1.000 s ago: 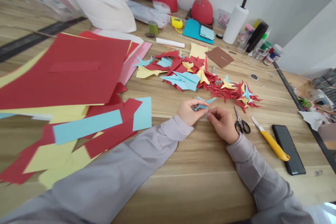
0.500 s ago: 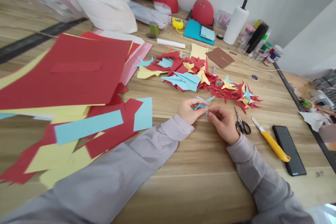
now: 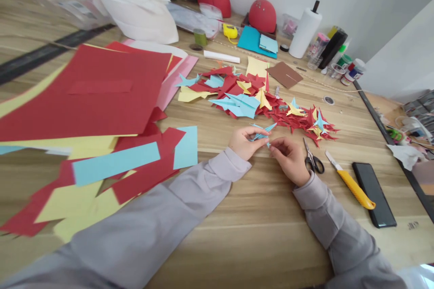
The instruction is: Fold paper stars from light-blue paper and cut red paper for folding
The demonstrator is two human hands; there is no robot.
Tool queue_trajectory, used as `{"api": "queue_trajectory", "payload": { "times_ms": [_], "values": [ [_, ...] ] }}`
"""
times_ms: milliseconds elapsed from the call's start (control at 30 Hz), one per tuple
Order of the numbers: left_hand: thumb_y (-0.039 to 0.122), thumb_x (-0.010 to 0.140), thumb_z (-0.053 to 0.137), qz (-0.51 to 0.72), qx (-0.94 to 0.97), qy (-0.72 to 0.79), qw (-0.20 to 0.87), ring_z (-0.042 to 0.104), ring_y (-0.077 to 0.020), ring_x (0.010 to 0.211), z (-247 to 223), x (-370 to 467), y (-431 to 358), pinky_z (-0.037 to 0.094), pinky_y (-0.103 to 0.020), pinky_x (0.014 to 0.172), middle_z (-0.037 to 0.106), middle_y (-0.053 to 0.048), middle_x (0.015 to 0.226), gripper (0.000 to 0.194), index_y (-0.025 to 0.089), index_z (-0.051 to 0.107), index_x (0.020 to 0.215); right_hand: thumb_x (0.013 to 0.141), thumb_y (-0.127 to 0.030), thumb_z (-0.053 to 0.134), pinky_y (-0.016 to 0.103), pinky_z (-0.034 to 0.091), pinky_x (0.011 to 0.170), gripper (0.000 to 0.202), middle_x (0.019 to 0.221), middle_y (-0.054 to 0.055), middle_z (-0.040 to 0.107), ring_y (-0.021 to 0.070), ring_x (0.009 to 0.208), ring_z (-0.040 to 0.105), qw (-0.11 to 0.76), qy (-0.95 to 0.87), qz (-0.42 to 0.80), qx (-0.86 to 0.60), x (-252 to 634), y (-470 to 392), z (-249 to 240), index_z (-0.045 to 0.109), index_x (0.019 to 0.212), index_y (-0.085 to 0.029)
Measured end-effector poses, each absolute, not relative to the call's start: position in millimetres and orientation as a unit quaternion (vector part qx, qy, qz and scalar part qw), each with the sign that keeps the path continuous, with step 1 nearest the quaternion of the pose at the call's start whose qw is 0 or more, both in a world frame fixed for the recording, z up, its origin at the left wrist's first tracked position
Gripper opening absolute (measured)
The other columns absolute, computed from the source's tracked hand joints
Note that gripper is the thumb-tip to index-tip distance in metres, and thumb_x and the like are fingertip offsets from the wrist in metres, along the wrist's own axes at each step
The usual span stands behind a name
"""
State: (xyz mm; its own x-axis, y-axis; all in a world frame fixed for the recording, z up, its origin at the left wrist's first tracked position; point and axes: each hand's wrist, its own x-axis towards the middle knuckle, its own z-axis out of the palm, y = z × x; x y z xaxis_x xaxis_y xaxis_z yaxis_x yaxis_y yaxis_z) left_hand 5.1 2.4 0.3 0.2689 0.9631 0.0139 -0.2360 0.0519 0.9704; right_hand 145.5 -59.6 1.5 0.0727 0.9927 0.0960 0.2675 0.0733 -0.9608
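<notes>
A small folded blue paper piece (image 3: 268,129) with pointed ends is pinched between the thumb and fingers of my left hand (image 3: 247,143). My right hand (image 3: 289,159) is closed beside it, thumb against fingertips, right at the lower tip of the blue paper; whether it grips the tip is too small to tell. Just beyond both hands lies a long heap of folded red paper pieces (image 3: 293,119), with yellow and blue ones on it. Larger blue folded pieces (image 3: 239,105) rest on the heap's left part.
Scissors (image 3: 318,164), a yellow cutter (image 3: 356,189) and a black phone (image 3: 373,194) lie to the right. Red sheets (image 3: 101,95) and a blue strip (image 3: 117,162) cover the left. Behind stand a white roll (image 3: 305,31), a yellow tape measure (image 3: 230,31) and bottles (image 3: 353,72).
The fingers of my right hand have shifted very slightly right, and more of the blue tip shows between the hands. My left hand keeps its pinch.
</notes>
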Motion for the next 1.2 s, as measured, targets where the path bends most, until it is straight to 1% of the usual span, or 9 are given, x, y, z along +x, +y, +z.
{"api": "queue_trajectory", "payload": {
  "times_ms": [167, 400, 633, 767, 933, 1100, 1200],
  "values": [
    [0.028, 0.053, 0.077, 0.472, 0.516, 0.361, 0.617, 0.060, -0.0135, 0.061, 1.6, 4.2, 2.5, 0.052, -0.026, 0.055, 0.071, -0.006, 0.078, 0.020, 0.016, 0.070, 0.067, 0.079, -0.036, 0.063, 0.029, 0.050, 0.060, 0.019, 0.076, 0.003, 0.065, 0.0147, 0.063, 0.060, 0.483, -0.581, 0.347, -0.555, 144.4, -60.1, -0.4, 0.062, 0.090, -0.020],
    [0.028, 0.054, 0.076, 0.469, 0.522, 0.366, 0.612, 0.059, -0.0131, 0.060, -0.4, 4.3, 2.8, 0.051, -0.027, 0.056, 0.071, -0.005, 0.078, 0.020, 0.016, 0.071, 0.069, 0.080, -0.033, 0.062, 0.029, 0.049, 0.059, 0.013, 0.074, 0.003, 0.065, 0.0147, 0.062, 0.060, 0.472, -0.600, 0.322, -0.560, 145.7, -59.3, -1.1, 0.062, 0.083, -0.020],
    [0.025, 0.058, 0.073, 0.458, 0.551, 0.368, 0.592, 0.060, -0.0147, 0.064, -2.0, 3.8, 1.6, 0.050, -0.027, 0.058, 0.071, -0.006, 0.080, 0.017, 0.016, 0.072, 0.073, 0.079, -0.038, 0.062, 0.029, 0.049, 0.060, 0.018, 0.065, 0.000, 0.061, 0.0142, 0.060, 0.058, 0.464, -0.576, 0.377, -0.557, 145.8, -58.5, 1.9, 0.059, 0.079, -0.020],
    [0.023, 0.059, 0.073, 0.456, 0.574, 0.366, 0.573, 0.064, -0.0175, 0.072, -0.6, 3.1, 0.1, 0.050, -0.028, 0.066, 0.072, -0.006, 0.081, 0.014, 0.016, 0.073, 0.072, 0.076, -0.036, 0.064, 0.029, 0.048, 0.062, 0.017, 0.066, 0.000, 0.061, 0.0138, 0.061, 0.058, 0.483, -0.547, 0.409, -0.548, 145.2, -57.7, 3.6, 0.058, 0.075, -0.020],
    [0.023, 0.060, 0.073, 0.449, 0.589, 0.364, 0.565, 0.065, -0.0187, 0.074, 0.3, 3.0, -1.8, 0.050, -0.029, 0.069, 0.072, -0.006, 0.080, 0.013, 0.016, 0.073, 0.072, 0.074, -0.033, 0.066, 0.030, 0.049, 0.065, 0.016, 0.071, 0.002, 0.062, 0.0151, 0.067, 0.059, 0.508, -0.540, 0.398, -0.540, 144.3, -57.3, 4.6, 0.059, 0.071, -0.019],
    [0.023, 0.059, 0.074, 0.461, 0.581, 0.357, 0.568, 0.065, -0.0194, 0.077, 0.6, 3.0, -1.6, 0.050, -0.030, 0.072, 0.073, -0.006, 0.080, 0.012, 0.017, 0.072, 0.069, 0.072, -0.036, 0.067, 0.029, 0.048, 0.061, 0.020, 0.065, 0.001, 0.061, 0.0143, 0.062, 0.057, 0.511, -0.532, 0.385, -0.555, 143.6, -57.9, 7.3, 0.058, 0.068, -0.020],
    [0.024, 0.057, 0.075, 0.467, 0.569, 0.355, 0.577, 0.065, -0.0187, 0.075, -0.6, 3.8, -0.1, 0.050, -0.030, 0.071, 0.073, -0.007, 0.080, 0.013, 0.017, 0.072, 0.068, 0.070, -0.038, 0.069, 0.029, 0.049, 0.061, 0.021, 0.067, 0.000, 0.060, 0.0140, 0.061, 0.057, 0.521, -0.516, 0.398, -0.551, 143.1, -57.6, 7.5, 0.056, 0.073, -0.020]
  ]
}}
